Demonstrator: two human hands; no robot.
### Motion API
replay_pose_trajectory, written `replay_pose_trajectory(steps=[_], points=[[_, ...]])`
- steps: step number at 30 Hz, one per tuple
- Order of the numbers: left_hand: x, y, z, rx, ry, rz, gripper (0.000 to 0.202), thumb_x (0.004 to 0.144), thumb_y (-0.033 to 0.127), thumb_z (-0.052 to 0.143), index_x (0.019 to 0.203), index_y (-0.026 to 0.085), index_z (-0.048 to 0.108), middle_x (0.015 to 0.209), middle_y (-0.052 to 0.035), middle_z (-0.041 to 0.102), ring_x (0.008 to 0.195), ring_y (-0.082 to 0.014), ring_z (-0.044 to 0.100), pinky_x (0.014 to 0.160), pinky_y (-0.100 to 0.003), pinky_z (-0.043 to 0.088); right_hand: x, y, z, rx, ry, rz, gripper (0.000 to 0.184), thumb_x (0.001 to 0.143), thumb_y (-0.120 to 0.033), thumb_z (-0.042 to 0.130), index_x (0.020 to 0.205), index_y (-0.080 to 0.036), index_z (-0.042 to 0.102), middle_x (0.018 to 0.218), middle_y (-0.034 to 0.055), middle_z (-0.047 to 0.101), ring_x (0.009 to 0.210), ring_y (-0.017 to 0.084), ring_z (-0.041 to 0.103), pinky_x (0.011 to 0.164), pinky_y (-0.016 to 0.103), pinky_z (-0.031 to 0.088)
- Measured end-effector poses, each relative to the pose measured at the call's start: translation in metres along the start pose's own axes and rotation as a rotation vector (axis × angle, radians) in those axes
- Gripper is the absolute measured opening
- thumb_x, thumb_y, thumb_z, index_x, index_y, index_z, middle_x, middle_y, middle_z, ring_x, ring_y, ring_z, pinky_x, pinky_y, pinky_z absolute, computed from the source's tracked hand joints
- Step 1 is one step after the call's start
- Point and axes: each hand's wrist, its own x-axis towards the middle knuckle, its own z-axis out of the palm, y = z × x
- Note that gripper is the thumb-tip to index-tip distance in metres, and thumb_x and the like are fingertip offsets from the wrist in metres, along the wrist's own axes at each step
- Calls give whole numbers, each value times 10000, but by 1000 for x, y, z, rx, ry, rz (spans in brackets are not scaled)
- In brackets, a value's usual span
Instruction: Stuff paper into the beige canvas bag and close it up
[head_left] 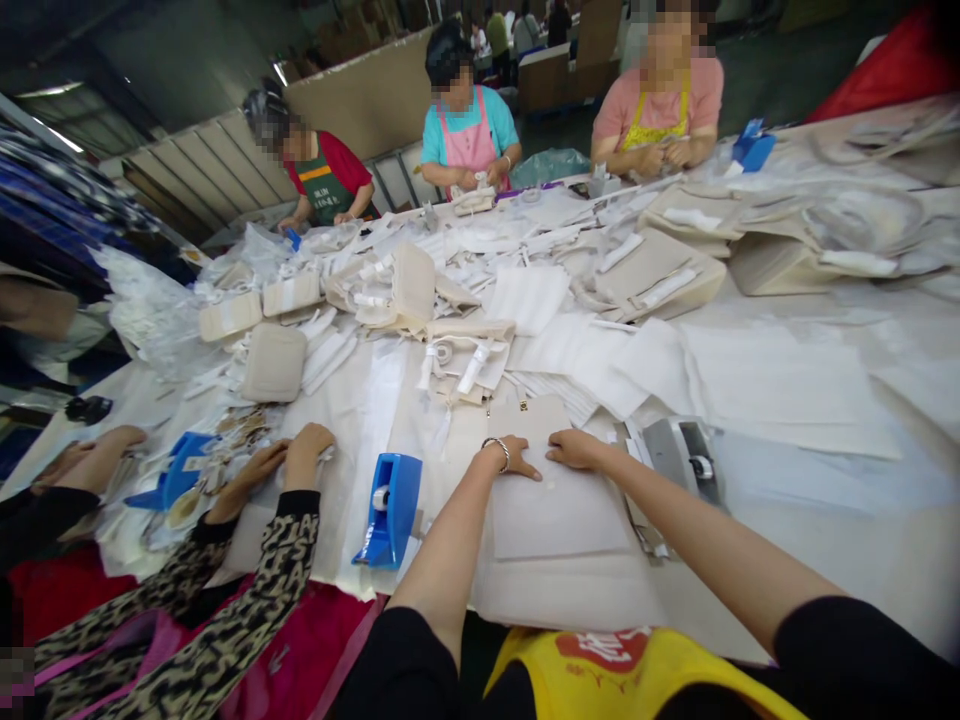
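Left hand: my left hand (512,455), a bracelet at its wrist, lies flat and open on the pale beige rectangular fabric pouch (551,490), gripping nothing.
Right hand: my right hand (576,450) presses open-fingered on the same pouch, just beside the left.
Pouch place: near desk (810,520) edge, on white sheets.
Risk: I judge the pouch could slide on the loose white sheets under uneven pressure.
Risk two: my left arm could knock the blue plastic tape dispenser (391,508) just beside it.
Containers: the pouch looks shut; contents probably none, though I cannot tell.

Pouch (551,490) sits at the table's (810,560) near edge, tape dispenser (391,508) just left of it, stapler (686,455) right, bag pile (420,290) behind mid-table.
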Motion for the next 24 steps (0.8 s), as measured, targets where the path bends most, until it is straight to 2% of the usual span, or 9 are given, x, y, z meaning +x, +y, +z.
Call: replay_pose_trajectory(steps=[5, 8, 11, 15, 20, 24], points=[[-6, 0, -9, 32, -82, 25, 826, 346, 656, 614, 1023, 200, 490, 1127, -152, 521, 998, -323, 496, 835, -407, 394, 12, 9, -12, 70, -166, -71, 369, 687, -492, 453, 799, -181, 616, 781, 60, 632, 695, 184, 558, 601, 276, 402], [-7, -2, -9, 69, -114, -1, 865, 323, 670, 610, 1032, 190, 483, 1133, -160, 516, 991, -325, 501, 832, -410, 395, 17, 16, -16, 97, -231, -93, 362, 641, -501, 498, 781, -191, 623, 776, 41, 633, 674, 176, 553, 582, 272, 397], [-8, -5, -7, 73, -125, -39, 862, 305, 665, 619, 1012, 190, 490, 1125, -156, 523, 989, -322, 503, 829, -402, 397, 18, 24, -18, 104, -244, -75, 374, 598, -495, 538, 751, -166, 630, 751, 62, 626, 663, 197, 549, 581, 295, 393], [-10, -11, -10, 5, -123, -25, 780, 311, 626, 644, 948, 195, 517, 1076, -134, 558, 985, -318, 505, 826, -393, 396, 10, 36, -14, 163, -212, -93, 424, 636, -543, 479, 745, -160, 625, 727, 56, 620, 664, 194, 548, 578, 285, 391], [-13, -17, -10, -116, -81, 24, 702, 349, 551, 675, 943, 212, 519, 1023, -105, 587, 948, -302, 526, 815, -387, 401, -2, 43, -2, 255, -59, -89, 460, 684, -544, 432, 923, -180, 581, 934, 64, 607, 833, 203, 540, 687, 279, 404], [-15, -16, -7, -150, -51, -20, 717, 343, 547, 682, 963, 229, 512, 1029, -84, 586, 957, -284, 524, 837, -371, 394, -2, 45, 6, 304, 33, -53, 469, 660, -544, 473, 960, -197, 572, 998, 66, 590, 897, 212, 528, 762, 291, 397]])
